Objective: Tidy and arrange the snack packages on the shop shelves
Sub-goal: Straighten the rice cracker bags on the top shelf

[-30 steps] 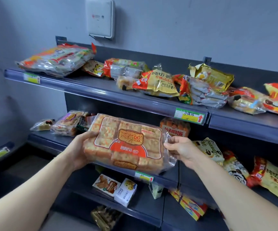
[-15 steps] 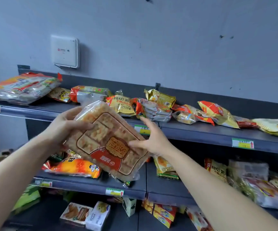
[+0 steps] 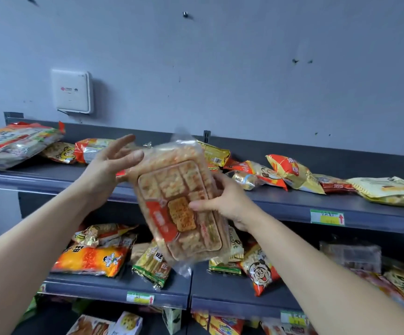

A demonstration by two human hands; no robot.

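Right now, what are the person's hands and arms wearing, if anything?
Nothing shows. The left hand and right hand are bare: no gloves, rings or watch visible. The left forearm and right forearm are bare to the frame's edge, with no sleeves in view.

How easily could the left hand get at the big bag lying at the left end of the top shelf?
Probably yes: the left hand has an open grip, just touching the cracker package that the right hand holds, and nothing covers the big bag.
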